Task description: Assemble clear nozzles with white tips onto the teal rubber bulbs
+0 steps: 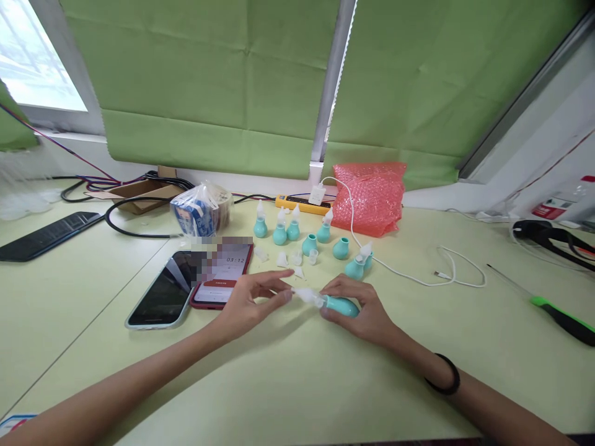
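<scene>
Forearms are reaching in over the table (297,384) | right hand (367,310) is gripping teal bulb aspirator (343,305) lying low on it; left hand (248,303) is pinching its clear nozzle tip (304,295) | keeping both axes aligned, I'd judge, is seating it squarely.

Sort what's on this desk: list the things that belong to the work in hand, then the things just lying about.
In use:
- teal bulb held by the right hand
- clear tip at the left hand
- other teal bulbs
- loose clear tips

Lying about:
- two phones
- pink bubble wrap
- white cable
- screwdriver
- keyboard
- power strip
</scene>
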`<state>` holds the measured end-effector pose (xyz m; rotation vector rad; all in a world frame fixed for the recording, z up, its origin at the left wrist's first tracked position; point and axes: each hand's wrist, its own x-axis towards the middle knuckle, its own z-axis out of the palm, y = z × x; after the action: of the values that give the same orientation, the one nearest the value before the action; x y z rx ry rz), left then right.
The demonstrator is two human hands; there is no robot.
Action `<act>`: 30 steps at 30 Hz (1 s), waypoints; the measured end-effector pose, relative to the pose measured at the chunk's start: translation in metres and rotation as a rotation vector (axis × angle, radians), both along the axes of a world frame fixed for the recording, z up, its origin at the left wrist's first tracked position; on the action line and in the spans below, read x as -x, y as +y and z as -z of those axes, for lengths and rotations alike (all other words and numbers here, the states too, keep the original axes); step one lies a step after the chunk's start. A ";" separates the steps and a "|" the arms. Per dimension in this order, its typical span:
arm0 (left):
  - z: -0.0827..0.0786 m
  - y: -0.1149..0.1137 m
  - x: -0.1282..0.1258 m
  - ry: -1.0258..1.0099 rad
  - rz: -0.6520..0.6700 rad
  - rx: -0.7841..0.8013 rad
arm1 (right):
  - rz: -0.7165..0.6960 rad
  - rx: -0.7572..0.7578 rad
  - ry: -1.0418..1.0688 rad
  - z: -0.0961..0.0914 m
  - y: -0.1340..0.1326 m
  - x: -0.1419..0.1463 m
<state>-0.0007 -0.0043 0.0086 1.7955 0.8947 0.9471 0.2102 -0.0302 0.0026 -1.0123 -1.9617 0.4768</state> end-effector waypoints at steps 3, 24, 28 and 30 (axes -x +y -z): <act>0.001 0.007 0.004 0.137 -0.128 -0.223 | 0.128 -0.153 -0.002 0.003 0.007 -0.006; -0.022 0.070 -0.012 1.062 -0.098 -0.755 | 0.465 -0.137 -0.006 0.019 0.026 -0.021; -0.026 0.085 -0.019 1.060 0.031 -0.740 | 0.502 -0.114 -0.037 0.020 0.029 -0.023; -0.025 0.088 -0.022 1.070 0.068 -0.730 | 0.512 -0.145 -0.066 0.021 0.030 -0.024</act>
<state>0.0217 0.0836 0.0335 3.0394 1.1649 0.1708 0.2344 0.0001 -0.0188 -1.3881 -1.6774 0.0158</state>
